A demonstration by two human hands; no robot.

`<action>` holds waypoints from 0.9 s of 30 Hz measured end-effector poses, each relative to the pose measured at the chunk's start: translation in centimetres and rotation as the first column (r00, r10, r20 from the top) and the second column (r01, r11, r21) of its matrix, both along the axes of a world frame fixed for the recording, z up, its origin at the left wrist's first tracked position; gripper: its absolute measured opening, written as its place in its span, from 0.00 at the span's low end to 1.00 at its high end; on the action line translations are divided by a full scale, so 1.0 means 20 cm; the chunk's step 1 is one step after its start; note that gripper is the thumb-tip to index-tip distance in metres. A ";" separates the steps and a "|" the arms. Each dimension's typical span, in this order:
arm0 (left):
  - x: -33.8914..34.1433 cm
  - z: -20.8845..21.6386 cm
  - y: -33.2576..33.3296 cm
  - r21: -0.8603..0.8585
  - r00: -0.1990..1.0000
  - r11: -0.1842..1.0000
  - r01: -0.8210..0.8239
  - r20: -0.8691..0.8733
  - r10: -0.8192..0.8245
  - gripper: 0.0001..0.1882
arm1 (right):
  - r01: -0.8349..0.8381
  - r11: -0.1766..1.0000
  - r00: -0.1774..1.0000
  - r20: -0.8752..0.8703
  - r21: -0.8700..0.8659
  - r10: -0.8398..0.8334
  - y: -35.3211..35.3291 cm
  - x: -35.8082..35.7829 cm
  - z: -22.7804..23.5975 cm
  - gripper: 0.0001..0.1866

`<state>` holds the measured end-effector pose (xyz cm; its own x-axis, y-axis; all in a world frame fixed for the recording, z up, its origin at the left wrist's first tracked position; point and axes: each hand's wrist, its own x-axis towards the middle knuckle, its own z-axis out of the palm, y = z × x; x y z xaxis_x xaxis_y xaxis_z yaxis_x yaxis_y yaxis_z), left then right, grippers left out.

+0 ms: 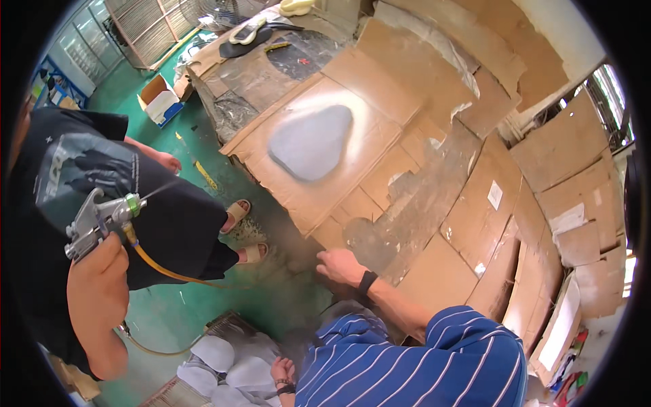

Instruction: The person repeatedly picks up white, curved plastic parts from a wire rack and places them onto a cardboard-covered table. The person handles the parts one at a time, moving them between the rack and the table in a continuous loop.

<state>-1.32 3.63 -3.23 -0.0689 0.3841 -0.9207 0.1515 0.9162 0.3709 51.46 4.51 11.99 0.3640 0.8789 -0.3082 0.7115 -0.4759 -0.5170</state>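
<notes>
My right hand (pixel 342 266), a dark band on its wrist, is curled closed beside the near edge of the cardboard-covered table (pixel 434 217); nothing shows in it. Lower down, my left hand (pixel 283 376) is loosely closed beside several pale grey rounded pieces (pixel 247 373). On a cardboard sheet (pixel 271 190) lies a grey rounded, roughly triangular panel (pixel 313 142), with a whitish sprayed halo around it. At the left, a person in black grips a metal spray gun (pixel 112 220) with a yellowish hose (pixel 166 271). A thin streak extends from its nozzle toward the panel.
A white and blue open carton (pixel 161 100) stands on the green floor (pixel 169 305). On the table's far end are a dark sole-shaped thing with a white strap (pixel 247 34) and a yellow knife-like tool (pixel 277 47). Cardboard sheets (pixel 569 156) line the right side.
</notes>
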 end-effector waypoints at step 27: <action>-0.03 0.19 -0.13 0.193 0.987 0.968 -0.163 0.026 0.161 0.25 | 0.094 0.945 0.354 0.877 0.312 -0.325 0.99 1.36 0.43 0.07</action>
